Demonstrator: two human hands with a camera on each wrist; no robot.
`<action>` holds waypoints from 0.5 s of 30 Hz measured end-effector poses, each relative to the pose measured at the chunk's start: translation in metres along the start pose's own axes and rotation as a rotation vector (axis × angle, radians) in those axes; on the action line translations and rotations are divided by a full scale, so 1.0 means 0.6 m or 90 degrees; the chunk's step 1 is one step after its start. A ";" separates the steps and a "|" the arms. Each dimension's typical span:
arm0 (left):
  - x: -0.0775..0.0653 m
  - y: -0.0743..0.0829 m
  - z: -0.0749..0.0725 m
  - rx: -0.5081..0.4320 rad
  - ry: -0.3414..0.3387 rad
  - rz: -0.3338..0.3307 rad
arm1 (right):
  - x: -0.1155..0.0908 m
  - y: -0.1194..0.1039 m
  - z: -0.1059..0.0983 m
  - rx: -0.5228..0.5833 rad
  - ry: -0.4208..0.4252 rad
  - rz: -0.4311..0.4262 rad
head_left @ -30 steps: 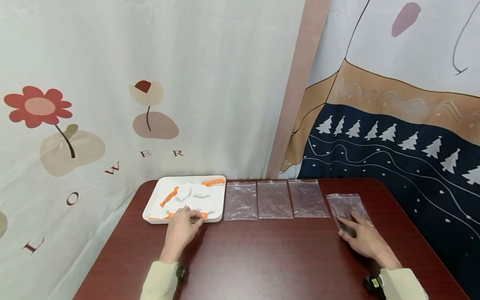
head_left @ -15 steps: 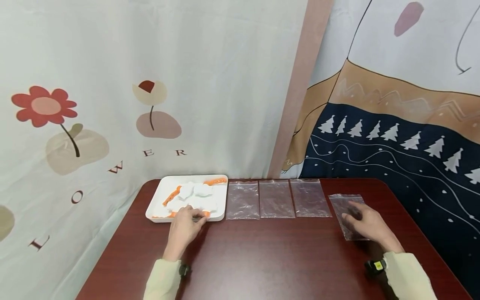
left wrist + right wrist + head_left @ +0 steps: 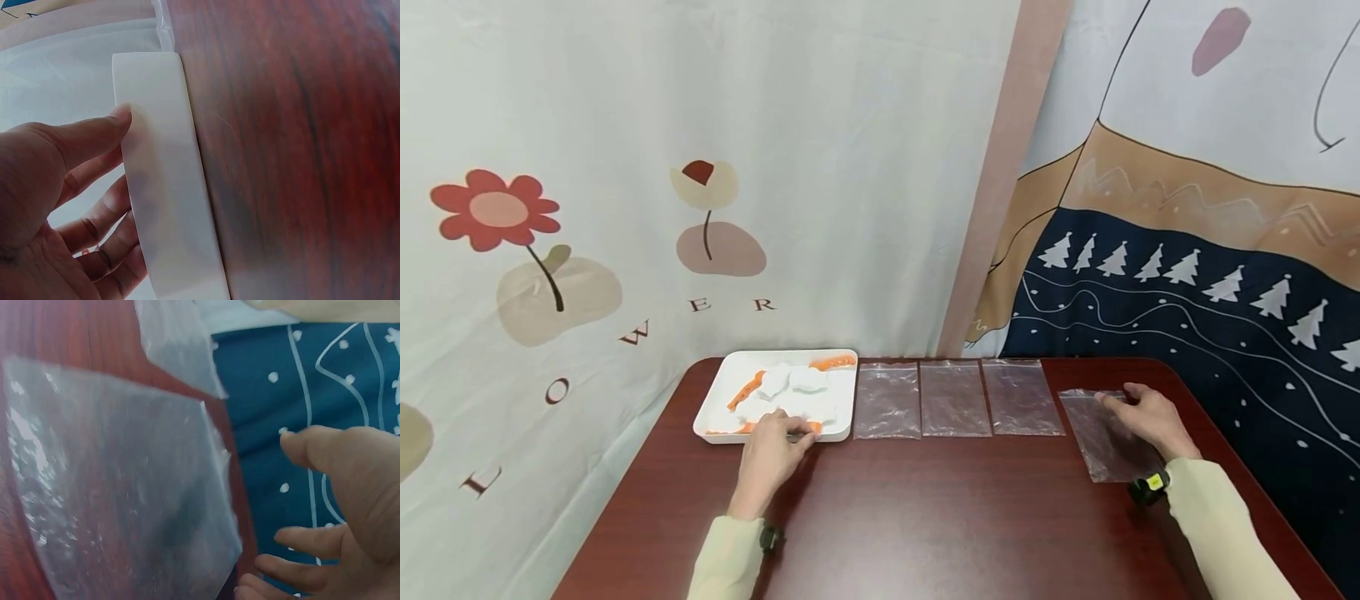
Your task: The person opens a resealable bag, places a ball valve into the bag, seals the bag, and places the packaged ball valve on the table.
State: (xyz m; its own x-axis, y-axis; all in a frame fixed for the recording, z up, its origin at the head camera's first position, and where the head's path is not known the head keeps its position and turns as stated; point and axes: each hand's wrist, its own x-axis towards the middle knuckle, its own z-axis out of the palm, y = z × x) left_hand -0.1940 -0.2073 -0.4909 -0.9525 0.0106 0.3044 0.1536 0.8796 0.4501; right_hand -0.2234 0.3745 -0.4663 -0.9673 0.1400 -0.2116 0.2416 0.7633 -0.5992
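Observation:
My left hand is at the near rim of a white tray, thumb outside and curled fingers inside its wall in the left wrist view. Orange strips and white pieces lie in the tray; what they are is unclear. My right hand hovers over the upper right of a clear zip bag. In the right wrist view that bag lies apart from the loosely spread fingers, which hold nothing. My left hand hides part of the tray's near side.
Three more clear zip bags stand in a row to the right of the tray: a left bag, a middle bag and a right bag. A brown wooden table carries everything. Printed curtains hang behind it.
My right hand has lifted off the rightmost bag and moved up and right, leaving the bag flat on the table. The left hand stays at the tray; the view has shifted slightly.

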 end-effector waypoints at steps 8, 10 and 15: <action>-0.001 0.003 0.001 0.001 -0.009 -0.010 | 0.025 0.020 -0.002 -0.069 0.037 0.057; 0.000 0.002 0.001 0.002 -0.009 -0.014 | 0.030 0.024 0.002 -0.084 0.052 0.058; 0.001 0.000 0.001 0.004 -0.005 -0.016 | 0.038 0.027 0.012 -0.083 0.077 0.058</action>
State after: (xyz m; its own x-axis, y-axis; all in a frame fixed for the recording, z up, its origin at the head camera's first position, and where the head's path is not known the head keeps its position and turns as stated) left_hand -0.1945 -0.2069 -0.4911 -0.9581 -0.0072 0.2862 0.1285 0.8826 0.4523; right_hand -0.2412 0.3855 -0.4865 -0.9461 0.2806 -0.1617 0.3239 0.8181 -0.4752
